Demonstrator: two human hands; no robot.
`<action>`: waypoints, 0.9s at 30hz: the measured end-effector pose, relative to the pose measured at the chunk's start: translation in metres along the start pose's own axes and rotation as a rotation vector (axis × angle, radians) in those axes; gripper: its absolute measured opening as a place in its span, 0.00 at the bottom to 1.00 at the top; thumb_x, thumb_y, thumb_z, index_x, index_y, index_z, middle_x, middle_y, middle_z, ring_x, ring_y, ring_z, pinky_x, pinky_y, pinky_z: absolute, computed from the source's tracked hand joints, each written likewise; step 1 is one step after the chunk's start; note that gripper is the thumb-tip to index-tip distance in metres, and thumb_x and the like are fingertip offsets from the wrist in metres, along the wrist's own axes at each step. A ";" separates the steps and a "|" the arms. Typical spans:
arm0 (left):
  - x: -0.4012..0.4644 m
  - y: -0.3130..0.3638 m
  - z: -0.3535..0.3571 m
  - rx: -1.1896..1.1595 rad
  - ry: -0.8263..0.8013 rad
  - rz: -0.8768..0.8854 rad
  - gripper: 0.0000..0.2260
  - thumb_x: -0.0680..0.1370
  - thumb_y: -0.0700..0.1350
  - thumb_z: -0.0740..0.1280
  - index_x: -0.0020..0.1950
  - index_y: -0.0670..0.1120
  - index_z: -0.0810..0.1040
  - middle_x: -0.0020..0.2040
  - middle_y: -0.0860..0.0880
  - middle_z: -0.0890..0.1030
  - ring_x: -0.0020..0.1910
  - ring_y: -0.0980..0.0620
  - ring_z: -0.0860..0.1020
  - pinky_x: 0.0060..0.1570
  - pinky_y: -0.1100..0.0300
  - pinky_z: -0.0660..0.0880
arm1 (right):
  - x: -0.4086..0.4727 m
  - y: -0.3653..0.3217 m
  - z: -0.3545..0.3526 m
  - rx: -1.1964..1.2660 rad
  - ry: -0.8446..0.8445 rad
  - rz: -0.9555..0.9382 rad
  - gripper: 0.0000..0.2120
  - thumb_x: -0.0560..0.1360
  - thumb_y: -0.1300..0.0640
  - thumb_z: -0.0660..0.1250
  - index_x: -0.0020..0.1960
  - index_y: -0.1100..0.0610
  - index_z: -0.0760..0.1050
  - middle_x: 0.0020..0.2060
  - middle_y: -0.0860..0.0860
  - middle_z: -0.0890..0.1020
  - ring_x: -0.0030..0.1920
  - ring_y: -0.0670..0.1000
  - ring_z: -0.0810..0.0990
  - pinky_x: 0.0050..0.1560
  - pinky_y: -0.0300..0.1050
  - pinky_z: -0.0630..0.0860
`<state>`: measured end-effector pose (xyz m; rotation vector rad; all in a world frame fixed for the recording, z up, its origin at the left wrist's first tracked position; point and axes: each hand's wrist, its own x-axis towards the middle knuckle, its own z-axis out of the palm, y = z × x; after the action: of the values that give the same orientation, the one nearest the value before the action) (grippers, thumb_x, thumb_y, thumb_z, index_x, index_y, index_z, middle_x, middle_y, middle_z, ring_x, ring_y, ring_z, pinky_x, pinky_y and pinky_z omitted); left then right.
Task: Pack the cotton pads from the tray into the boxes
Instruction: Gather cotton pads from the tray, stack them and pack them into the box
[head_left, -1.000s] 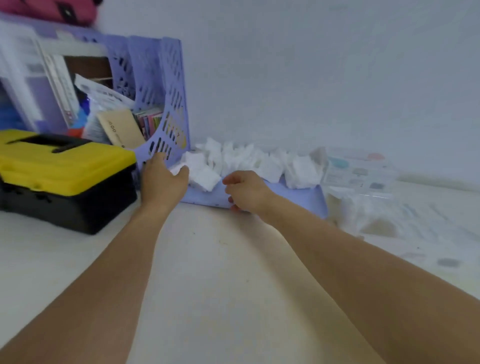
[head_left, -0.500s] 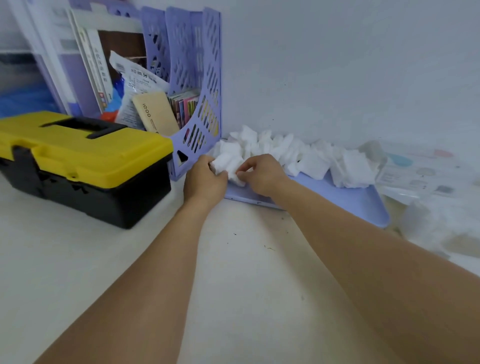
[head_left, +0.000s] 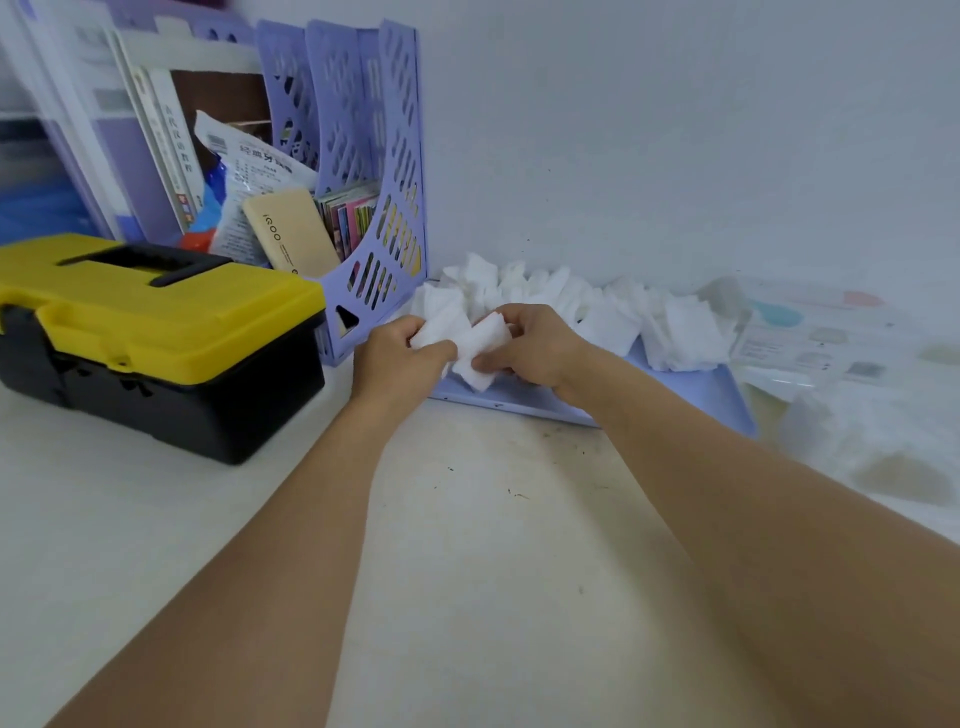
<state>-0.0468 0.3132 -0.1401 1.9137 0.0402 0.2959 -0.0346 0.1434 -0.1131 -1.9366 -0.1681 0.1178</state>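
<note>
Both hands' fingers (head_left: 441, 353) pinching cotton pads (head_left: 470, 338), tan box (head_left: 291, 236) reads "iQOO"

A plain pale wall (head_left: 675, 130) fills the upper right of the frame, evenly lit; below it a speckled off-white tabletop (head_left: 467, 545) spans the lower frame, meeting the wall at mid-height

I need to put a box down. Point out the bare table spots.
Bare table lies between the forearms, in front of the tray, and in front of the toolbox. Crowded: tray heaped with pads, both hands (left, right) gripping pads, file rack behind, packets at right.
</note>
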 end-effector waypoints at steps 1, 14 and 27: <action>-0.002 0.001 0.000 -0.009 -0.013 0.007 0.05 0.69 0.47 0.73 0.42 0.49 0.81 0.42 0.48 0.82 0.40 0.50 0.77 0.37 0.58 0.71 | -0.005 0.001 -0.004 -0.010 0.015 -0.032 0.17 0.71 0.72 0.74 0.58 0.64 0.79 0.43 0.53 0.79 0.38 0.47 0.76 0.27 0.29 0.70; -0.081 0.075 0.050 -0.403 -0.354 0.161 0.09 0.77 0.38 0.73 0.52 0.51 0.80 0.51 0.49 0.84 0.46 0.50 0.84 0.37 0.55 0.82 | -0.154 -0.021 -0.112 -0.178 0.117 -0.500 0.10 0.71 0.71 0.74 0.48 0.60 0.80 0.42 0.47 0.83 0.40 0.46 0.81 0.37 0.42 0.80; -0.142 0.124 0.158 -0.435 -0.448 0.117 0.11 0.68 0.39 0.79 0.48 0.48 0.83 0.43 0.48 0.86 0.43 0.50 0.83 0.41 0.55 0.82 | -0.245 0.027 -0.185 0.169 0.110 -0.350 0.15 0.72 0.68 0.74 0.58 0.63 0.79 0.51 0.56 0.86 0.52 0.56 0.85 0.53 0.45 0.80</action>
<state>-0.1630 0.1002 -0.1034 1.5117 -0.4053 -0.0524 -0.2437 -0.0787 -0.0709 -1.7136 -0.4074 -0.2004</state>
